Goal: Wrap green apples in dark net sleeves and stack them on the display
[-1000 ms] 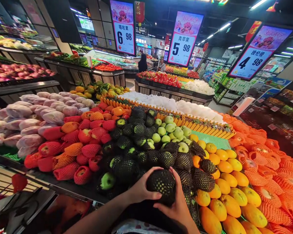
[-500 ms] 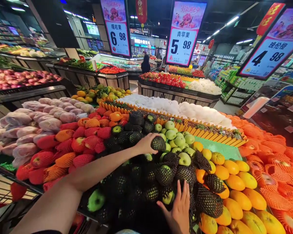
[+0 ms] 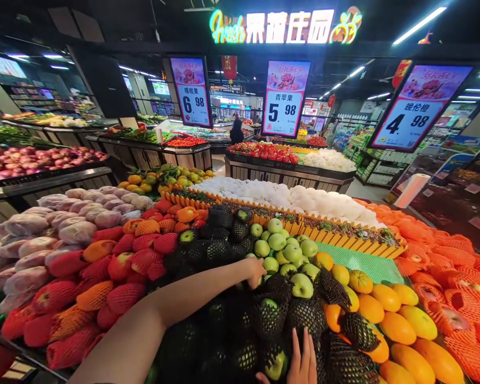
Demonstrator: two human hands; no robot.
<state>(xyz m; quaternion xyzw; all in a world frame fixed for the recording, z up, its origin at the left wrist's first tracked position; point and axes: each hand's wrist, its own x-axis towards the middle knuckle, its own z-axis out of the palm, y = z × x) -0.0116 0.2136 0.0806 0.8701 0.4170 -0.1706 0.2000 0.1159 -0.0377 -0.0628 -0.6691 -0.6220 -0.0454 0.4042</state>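
Note:
My left hand (image 3: 255,270) reaches far over a pile of green apples in black foam nets (image 3: 272,314). Its fingers curl downward at the edge of the bare green apples (image 3: 282,246), and what lies under them is hidden. My right hand (image 3: 303,363) shows at the bottom edge, fingers stretched out flat on the netted apples near me. It holds nothing.
Red and orange netted fruit (image 3: 116,261) lies to the left, oranges (image 3: 388,314) and orange-netted fruit (image 3: 456,288) to the right. White-wrapped fruit (image 3: 288,194) sits behind a yellow divider (image 3: 344,234). Price signs (image 3: 285,98) hang overhead. A person (image 3: 236,131) stands far back.
My left arm carried a netted apple out from the near pile to the bare green apples and has lowered there. My right hand let go of it and rests low on the pile.

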